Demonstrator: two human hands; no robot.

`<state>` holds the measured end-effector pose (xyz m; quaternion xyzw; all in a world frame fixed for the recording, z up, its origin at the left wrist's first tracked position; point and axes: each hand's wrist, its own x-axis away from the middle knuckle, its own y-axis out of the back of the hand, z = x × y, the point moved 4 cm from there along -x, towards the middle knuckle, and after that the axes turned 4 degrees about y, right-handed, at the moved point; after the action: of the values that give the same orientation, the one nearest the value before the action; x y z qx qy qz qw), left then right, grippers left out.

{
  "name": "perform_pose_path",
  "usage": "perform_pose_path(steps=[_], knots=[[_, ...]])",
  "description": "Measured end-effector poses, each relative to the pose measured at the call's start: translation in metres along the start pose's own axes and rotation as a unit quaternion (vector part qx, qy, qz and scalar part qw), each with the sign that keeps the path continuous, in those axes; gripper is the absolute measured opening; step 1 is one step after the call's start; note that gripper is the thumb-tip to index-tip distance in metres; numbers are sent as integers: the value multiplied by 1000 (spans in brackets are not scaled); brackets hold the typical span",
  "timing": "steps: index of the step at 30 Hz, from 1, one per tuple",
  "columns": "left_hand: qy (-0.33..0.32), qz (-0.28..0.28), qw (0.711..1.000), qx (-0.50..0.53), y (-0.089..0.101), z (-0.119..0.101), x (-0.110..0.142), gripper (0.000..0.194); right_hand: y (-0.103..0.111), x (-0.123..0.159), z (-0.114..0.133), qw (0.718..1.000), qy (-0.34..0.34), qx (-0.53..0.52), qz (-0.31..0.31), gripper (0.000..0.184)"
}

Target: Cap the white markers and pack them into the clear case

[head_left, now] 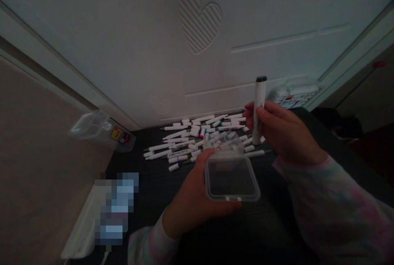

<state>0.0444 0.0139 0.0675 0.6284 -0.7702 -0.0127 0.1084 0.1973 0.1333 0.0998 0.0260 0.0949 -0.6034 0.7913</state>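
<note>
My left hand (197, 193) is wrapped around a clear plastic box (232, 197), its lid tilted back toward the pile behind it. Nothing shows inside the box. Upright between the thumb and fingers of my right hand (281, 129) is a white marker (260, 96) with a dark end at the top. It stands above and to the right of the box, apart from it. Behind both hands, several white markers and loose caps (175, 135) lie in a spread-out pile on the dark table (154, 191). The box and my right hand hide part of the pile.
A white panel with raised hearts (200, 20) rises behind the table. At the left edge leans a clear plastic case (101, 131) with a yellow label. A blurred-out device (118, 209) lies front left, beside a white object (81, 228). A filled clear case (295, 92) sits back right.
</note>
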Motion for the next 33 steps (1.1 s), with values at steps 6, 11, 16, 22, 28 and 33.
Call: perform_pose_path(steps=[6, 11, 16, 22, 28, 33], knots=[[-6, -17, 1000, -3, 4, 3, -4, 83, -4, 12, 34, 984, 50, -168, -24, 21], [0, -13, 1000, -16, 14, 1, -7, 84, -20, 11, 48, 978, 36, -206, -3, 16], [-11, -19, 1000, -11, 19, 6, -9, 89, -41, 10, 44, 982, 43, -175, 60, 30], [-41, -41, 998, 16, 18, 18, -13, 92, -45, 12, 37, 986, 58, -117, 104, 73], [-56, -49, 997, 13, 17, 26, -13, 97, -49, 10, 29, 988, 79, -27, 133, 65], [-52, -52, 997, 14, 16, 26, -13, 94, -51, 9, 27, 989, 65, -4, 133, 54]])
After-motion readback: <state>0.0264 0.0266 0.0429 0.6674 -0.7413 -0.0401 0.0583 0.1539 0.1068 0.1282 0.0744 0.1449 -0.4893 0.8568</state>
